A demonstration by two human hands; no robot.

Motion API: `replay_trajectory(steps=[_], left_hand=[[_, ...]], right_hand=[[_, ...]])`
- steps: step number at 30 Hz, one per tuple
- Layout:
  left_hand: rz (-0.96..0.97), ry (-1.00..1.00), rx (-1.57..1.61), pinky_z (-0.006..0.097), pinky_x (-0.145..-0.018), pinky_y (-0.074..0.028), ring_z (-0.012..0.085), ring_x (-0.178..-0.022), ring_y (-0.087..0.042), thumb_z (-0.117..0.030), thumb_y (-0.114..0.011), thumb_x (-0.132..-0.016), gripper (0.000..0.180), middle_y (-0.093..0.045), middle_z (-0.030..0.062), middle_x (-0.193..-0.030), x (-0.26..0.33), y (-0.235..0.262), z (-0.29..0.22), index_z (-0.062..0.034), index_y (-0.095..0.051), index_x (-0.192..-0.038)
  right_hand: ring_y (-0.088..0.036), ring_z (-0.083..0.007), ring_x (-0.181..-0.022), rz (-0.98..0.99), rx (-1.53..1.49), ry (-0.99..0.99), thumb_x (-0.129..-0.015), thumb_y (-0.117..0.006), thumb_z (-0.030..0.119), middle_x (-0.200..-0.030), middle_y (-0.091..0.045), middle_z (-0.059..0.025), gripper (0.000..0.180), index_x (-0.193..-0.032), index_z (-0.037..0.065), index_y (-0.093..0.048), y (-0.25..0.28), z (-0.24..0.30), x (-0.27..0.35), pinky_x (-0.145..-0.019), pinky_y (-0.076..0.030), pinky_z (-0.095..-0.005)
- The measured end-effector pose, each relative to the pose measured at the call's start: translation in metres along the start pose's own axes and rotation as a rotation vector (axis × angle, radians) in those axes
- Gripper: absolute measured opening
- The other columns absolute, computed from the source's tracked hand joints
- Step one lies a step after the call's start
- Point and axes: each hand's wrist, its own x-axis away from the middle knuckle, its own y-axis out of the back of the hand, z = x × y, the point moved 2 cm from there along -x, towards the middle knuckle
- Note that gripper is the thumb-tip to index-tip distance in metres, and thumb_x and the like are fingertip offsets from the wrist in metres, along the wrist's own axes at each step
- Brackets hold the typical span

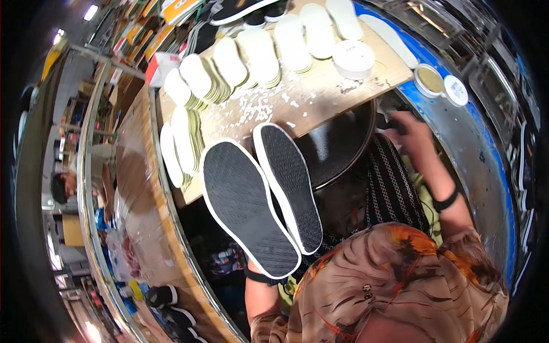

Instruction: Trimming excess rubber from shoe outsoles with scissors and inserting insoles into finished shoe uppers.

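Note:
A pair of shoes is held up with the soles toward me: a broad black sole with a white rim (243,200) and, on its right, a second shoe turned partly on its side (290,188). My left forearm (262,300) rises behind the heels. The shoes hide my left hand, which grips them from behind. Off to the right, past a dark round basin (337,146), my right hand (413,132) is raised near the board's corner. Motion smears its fingers, and a dark patch by the fingertips cannot be made out.
A wooden board (320,108) carries several stacks of pale insoles (260,57), white scraps (251,108) and a round white tub (353,59). An open tub (429,80) and its lid (456,90) rest on the blue-edged surface at right. Another person (66,186) is beyond the rail at left.

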Motion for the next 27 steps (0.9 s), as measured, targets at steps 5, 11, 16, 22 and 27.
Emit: replay_trajectory(steps=[5,11,16,22,27], left_hand=[[-0.075,0.003,-0.026,0.035,-0.073,-0.046,0.0276,-0.084,-0.059,-0.011,-0.054,-0.077,0.024,-0.061,0.0152,-0.092,-0.019,-0.004,-0.005,0.0036,-0.056,-0.095],[-0.111,-0.037,-0.113,0.036,-0.071,-0.046,0.0286,-0.082,-0.059,-0.011,-0.055,-0.076,0.022,-0.062,0.0161,-0.089,0.004,0.003,-0.006,0.0035,-0.057,-0.092],[-0.171,-0.103,-0.157,0.037,-0.070,-0.046,0.0294,-0.080,-0.060,-0.010,-0.055,-0.075,0.020,-0.062,0.0168,-0.087,-0.055,-0.015,-0.037,0.0035,-0.058,-0.089],[-0.261,-0.383,-0.436,0.048,-0.068,-0.042,0.0429,-0.078,-0.052,-0.015,-0.060,-0.074,0.022,-0.054,0.0262,-0.081,-0.085,-0.034,-0.046,0.0055,-0.054,-0.082],[0.229,-0.224,-0.106,0.031,-0.074,-0.047,0.0231,-0.086,-0.060,-0.020,-0.061,-0.081,0.034,-0.061,0.0180,-0.093,-0.053,0.029,-0.076,0.0028,-0.054,-0.106]], right_hand=[[-0.058,-0.0355,-0.093,-0.343,0.557,-0.403,-0.073,-0.065,0.027,-0.095,-0.061,-0.0223,0.042,-0.108,0.007,-0.055,0.122,-0.174,0.042,-0.076,-0.046,-0.0381],[-0.056,-0.0380,-0.094,-0.142,0.883,-0.700,-0.070,-0.063,0.024,-0.099,-0.060,-0.0228,0.043,-0.108,0.006,-0.054,0.151,-0.197,0.068,-0.078,-0.046,-0.0422],[-0.057,-0.0369,-0.092,0.016,1.025,-0.673,-0.069,-0.065,0.024,-0.097,-0.060,-0.0224,0.044,-0.107,0.006,-0.056,0.153,-0.164,0.034,-0.078,-0.046,-0.0425],[-0.060,-0.0291,-0.080,0.363,0.233,0.109,-0.067,-0.068,0.013,-0.093,-0.061,-0.0190,0.046,-0.109,0.001,-0.054,0.018,0.022,-0.031,-0.073,-0.047,-0.0334],[-0.056,-0.0315,-0.094,0.745,0.335,0.526,-0.071,-0.065,0.019,-0.103,-0.059,-0.0170,0.045,-0.112,0.006,-0.054,-0.068,0.117,-0.061,-0.081,-0.045,-0.0357]])
